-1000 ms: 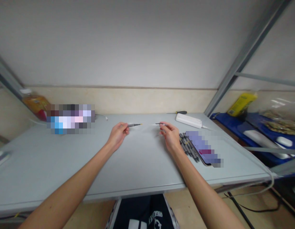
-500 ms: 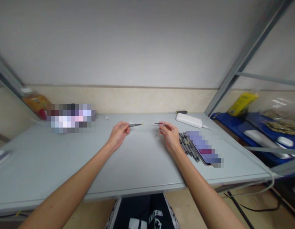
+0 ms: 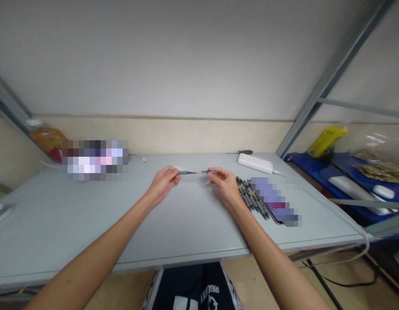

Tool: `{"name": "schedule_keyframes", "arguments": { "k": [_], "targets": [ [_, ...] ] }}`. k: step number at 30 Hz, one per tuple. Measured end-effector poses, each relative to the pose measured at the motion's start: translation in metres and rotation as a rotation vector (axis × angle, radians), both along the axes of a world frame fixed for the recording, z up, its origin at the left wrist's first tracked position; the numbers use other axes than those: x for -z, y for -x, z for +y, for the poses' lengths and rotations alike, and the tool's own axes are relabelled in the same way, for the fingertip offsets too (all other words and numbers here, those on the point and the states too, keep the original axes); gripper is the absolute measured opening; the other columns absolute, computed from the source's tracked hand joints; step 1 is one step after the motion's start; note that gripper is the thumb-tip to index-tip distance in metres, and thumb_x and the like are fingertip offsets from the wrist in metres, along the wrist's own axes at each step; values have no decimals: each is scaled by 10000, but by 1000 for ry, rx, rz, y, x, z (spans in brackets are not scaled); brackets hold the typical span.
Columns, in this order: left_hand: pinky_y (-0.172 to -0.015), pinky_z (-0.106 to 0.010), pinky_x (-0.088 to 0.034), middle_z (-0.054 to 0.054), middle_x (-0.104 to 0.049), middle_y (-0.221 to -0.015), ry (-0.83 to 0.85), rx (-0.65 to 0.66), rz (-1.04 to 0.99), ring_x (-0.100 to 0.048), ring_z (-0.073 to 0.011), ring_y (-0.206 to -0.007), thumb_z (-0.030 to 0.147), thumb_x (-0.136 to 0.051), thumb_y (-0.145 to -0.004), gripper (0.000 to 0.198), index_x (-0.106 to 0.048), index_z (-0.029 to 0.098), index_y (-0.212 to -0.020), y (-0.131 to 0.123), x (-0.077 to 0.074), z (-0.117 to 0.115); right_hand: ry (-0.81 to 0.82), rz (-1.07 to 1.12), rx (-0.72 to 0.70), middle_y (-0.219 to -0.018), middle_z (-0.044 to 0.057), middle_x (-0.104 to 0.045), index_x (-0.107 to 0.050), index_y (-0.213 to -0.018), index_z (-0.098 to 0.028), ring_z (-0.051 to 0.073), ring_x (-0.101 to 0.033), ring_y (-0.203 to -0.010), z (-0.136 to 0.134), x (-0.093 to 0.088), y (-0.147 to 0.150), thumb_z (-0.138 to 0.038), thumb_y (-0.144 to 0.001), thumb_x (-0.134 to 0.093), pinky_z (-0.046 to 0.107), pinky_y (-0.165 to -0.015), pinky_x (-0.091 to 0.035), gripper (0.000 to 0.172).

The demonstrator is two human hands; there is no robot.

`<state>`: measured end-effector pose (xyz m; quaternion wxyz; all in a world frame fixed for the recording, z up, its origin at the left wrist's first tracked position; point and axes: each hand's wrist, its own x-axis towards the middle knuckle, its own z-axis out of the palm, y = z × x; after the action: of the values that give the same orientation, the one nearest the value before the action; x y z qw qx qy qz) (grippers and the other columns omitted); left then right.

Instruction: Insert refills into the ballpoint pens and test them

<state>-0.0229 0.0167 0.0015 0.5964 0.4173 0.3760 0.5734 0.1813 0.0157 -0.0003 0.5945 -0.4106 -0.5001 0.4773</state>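
Note:
Above the desk, my left hand pinches a slim dark grey pen, which lies level with its yellowish end pointing right. My right hand is closed on a dark pen part whose end points left at the pen. Only a small gap separates the two ends. Fingers cover much of the right-hand piece, so I cannot tell whether it is a cap or a barrel. Beside my right wrist, several similar grey pens lie in a row on the desk.
A blurred-out flat purple item lies right of the pens. Behind are a white power strip and a screwdriver. A pixelated object and an orange bottle stand at the left of the grey desk. A metal frame borders it.
My right hand has moved left with its pen part, and my left hand slightly right. The gap between the two pieces has narrowed.

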Motion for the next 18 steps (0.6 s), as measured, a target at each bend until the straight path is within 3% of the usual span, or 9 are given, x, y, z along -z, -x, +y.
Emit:
{"name": "schedule_keyframes", "arguments": {
  "k": [8,12,16,18],
  "targets": [
    [-568,-204,-378,5,-578,-555,6,21,39,-510,-71,-530,297,-728,-638,246,-548,135,-677,3,2,1,-54,-199,6,-770,68,-664,-698,-815,-140,158,-561,-646,0,6,3,-384,-624,-702,262,-565,-452,310],
    [-623,-225,-410,-17,-630,-595,-12,25,108,-558,-94,-576,337,-763,-593,309,-558,138,-712,3,3,0,-93,-369,54,-601,29,-604,-667,-675,-136,136,-516,-548,-4,4,3,-461,-718,-607,247,-534,-404,334],
    [-650,-237,-420,-25,-653,-624,-39,57,166,-578,-108,-613,378,-776,-572,363,-559,142,-742,1,4,-2,-74,-566,128,-392,-17,-426,-535,-433,-157,108,-421,-426,-11,-3,3,-530,-827,-426,245,-499,-331,553],
    [-639,-232,-416,-20,-651,-623,-48,56,174,-572,-104,-608,386,-772,-575,366,-559,143,-746,1,3,-2,-73,-575,132,-393,-17,-421,-524,-428,-160,109,-418,-426,-12,-6,3,-542,-835,-399,246,-502,-328,572]
  ]
}}
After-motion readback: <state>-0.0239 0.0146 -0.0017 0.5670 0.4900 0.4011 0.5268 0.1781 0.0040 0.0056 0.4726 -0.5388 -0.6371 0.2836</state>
